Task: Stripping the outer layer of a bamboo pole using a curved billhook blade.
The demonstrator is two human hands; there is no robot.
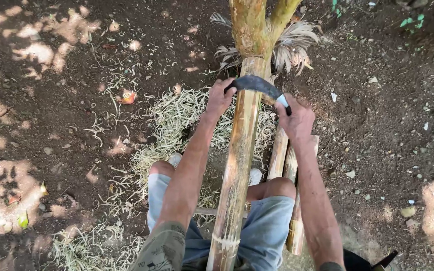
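A long bamboo pole [237, 165] runs from between my knees up to a tree trunk [251, 27]. Its upper end rests against the trunk's base. A dark curved blade [257, 84] lies across the pole near that end. My left hand [219, 98] grips the blade's left end. My right hand [296, 119] grips its right end, close to a pale patch on the blade. Both forearms stretch forward on either side of the pole.
A heap of pale bamboo shavings [177, 120] covers the dirt under the pole. Two shorter bamboo pieces [285, 165] lie to the right of the pole. Dark soil [393, 110] with small stones and dry leaves surrounds everything. My knees in blue shorts [272, 221] flank the pole.
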